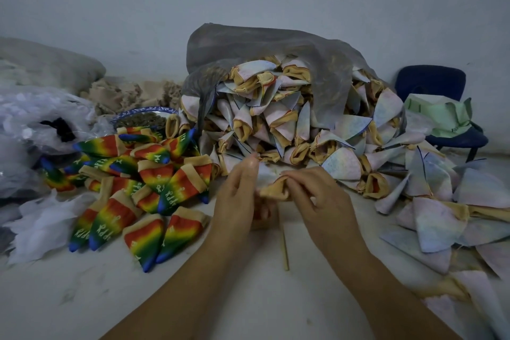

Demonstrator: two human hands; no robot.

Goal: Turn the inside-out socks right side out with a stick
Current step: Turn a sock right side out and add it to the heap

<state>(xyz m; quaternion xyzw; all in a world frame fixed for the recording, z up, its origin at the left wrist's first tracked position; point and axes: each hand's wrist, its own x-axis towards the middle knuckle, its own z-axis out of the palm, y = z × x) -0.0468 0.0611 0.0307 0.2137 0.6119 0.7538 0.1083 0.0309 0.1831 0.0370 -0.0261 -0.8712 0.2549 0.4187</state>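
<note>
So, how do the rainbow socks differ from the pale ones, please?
The rainbow socks show bright stripes with lettering; the pale socks look washed-out pastel. The rainbow socks lie loose on the left; the pale socks spill from a grey bag. Both have tan cuffs.

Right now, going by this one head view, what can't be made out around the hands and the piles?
All in the head view:
- stick: its upper end is hidden under the held sock; whether it is inside cannot be told.
- fingertips of the left hand: blurred, grip unclear.
- dish contents: too small and dim, partly behind the rainbow socks.
- loose pale socks: cut off by the right edge.
</note>
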